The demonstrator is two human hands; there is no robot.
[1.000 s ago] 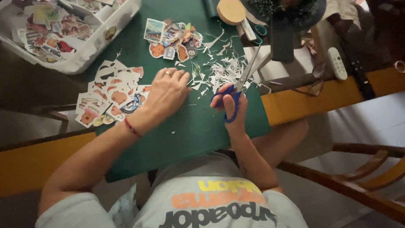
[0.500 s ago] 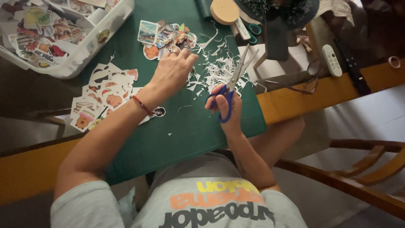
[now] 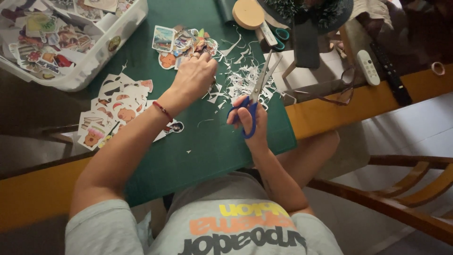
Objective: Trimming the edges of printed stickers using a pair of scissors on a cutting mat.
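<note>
My right hand (image 3: 248, 119) grips blue-handled scissors (image 3: 257, 89), blades slightly apart and pointing away over a heap of white paper scraps (image 3: 240, 78). My left hand (image 3: 194, 75) reaches forward, palm down, fingers at the edge of a small pile of cut-out colour stickers (image 3: 181, 42); whether it pinches one I cannot see. A red string bracelet sits on that wrist. Everything lies on a dark green cutting mat (image 3: 198, 151). More cut-out pictures (image 3: 113, 108) are spread at the mat's left edge.
A white plastic bin (image 3: 89, 61) full of stickers stands at the upper left. A tape roll (image 3: 247, 13), teal-handled scissors (image 3: 281, 35), glasses (image 3: 347, 87) and two remotes (image 3: 368, 67) lie beyond the mat. A wooden chair (image 3: 406, 189) stands at right.
My left hand moved forward from the cut-outs at the left to the sticker pile at the far edge. The right hand with the scissors barely shifted.
</note>
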